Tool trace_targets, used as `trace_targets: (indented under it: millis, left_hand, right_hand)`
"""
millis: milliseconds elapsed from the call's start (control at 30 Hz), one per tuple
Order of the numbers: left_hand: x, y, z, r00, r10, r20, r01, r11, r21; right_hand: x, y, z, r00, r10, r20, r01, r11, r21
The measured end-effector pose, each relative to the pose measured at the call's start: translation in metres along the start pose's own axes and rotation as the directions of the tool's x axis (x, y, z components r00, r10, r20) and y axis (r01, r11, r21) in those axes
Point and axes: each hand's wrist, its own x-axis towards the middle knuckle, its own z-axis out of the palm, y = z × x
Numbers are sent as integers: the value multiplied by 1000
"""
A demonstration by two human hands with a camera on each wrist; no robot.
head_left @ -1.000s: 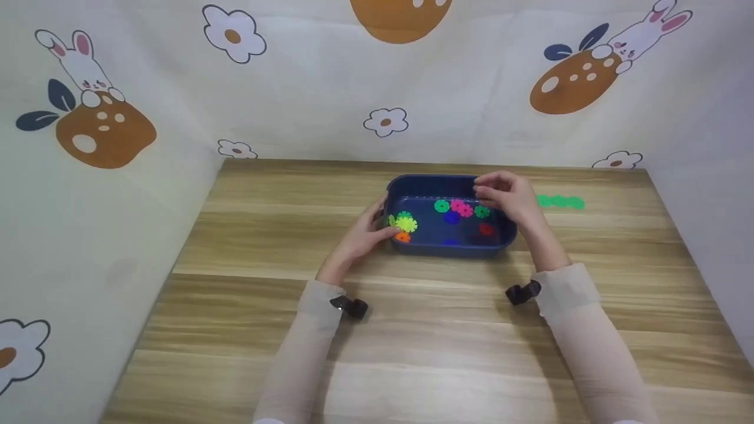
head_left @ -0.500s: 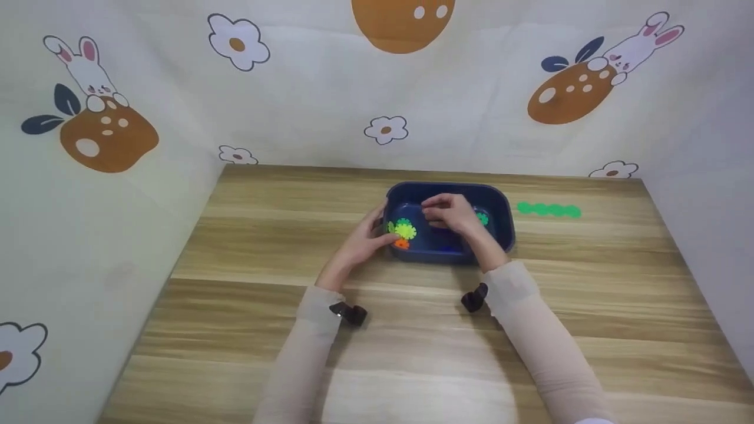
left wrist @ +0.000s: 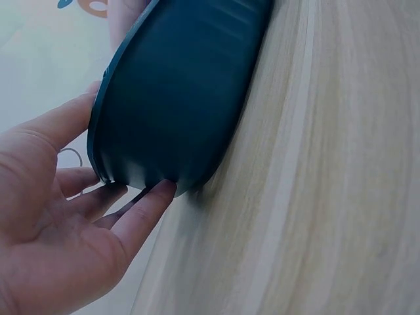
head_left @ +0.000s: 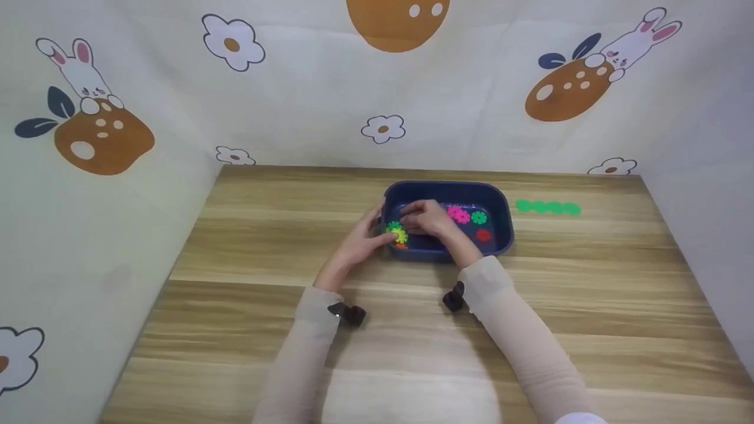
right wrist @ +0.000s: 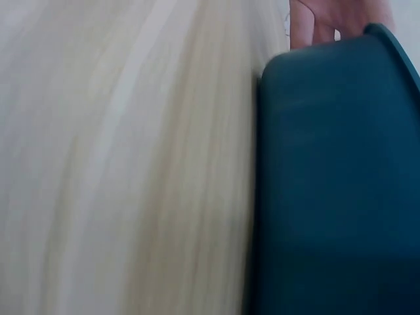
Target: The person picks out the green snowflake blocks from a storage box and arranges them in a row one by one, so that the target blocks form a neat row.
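Note:
In the head view a dark blue plastic bin stands on the wooden table with several small notched plastic discs inside. My left hand holds its left end, the thumb over the rim and the fingers against the outer wall. Beside that thumb lies a yellow disc, with a green disc and a partly covered orange disc. My right hand reaches into the bin, its loosely bent fingers apart and close to the yellow disc. Nothing shows between them. The right wrist view shows just the bin's wall.
Pink discs, a green disc and a red disc lie in the bin's right half. Right of the bin, a row of joined green discs lies on the table. A printed cloth hangs behind.
My right hand has moved left across the bin, from its right end toward the yellow disc. The green row is now uncovered. My left hand has stayed on the bin.

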Motion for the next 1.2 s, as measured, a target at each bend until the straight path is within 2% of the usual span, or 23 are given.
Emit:
trace_targets:
  millis: [167,267,500,800,933,1100,1200]
  left_hand:
    - [0,-1,-1,1000,27,12,-27,1000,-10]
    - [1,0,-2,999,34,14,-34,999,-9]
    - [-1,0,-2,999,35,12,-36,999,9]
    - [-1,1,-3,1000,28,13,-29,1000,13]
    - [0,1,-3,1000,30,0,-30,1000,-5]
    - [1,0,-1,999,50,9,-50,998,-32]
    - [1,-1,0,999,41,7,-41,999,-10]
  right_hand:
    - [2,-1,9,999,-35,36,39,995,-94]
    - [4,-4,10,999,-29,43,35,987,-155]
    - [3,-5,13,997,-37,62,53,956,-289]
    - [3,-5,13,998,-23,65,37,974,-222]
    - [4,-5,13,998,-15,59,22,991,-128]
    - [3,-5,12,1000,-10,10,10,999,-34]
    - [2,-4,10,999,-18,-34,15,997,-70]
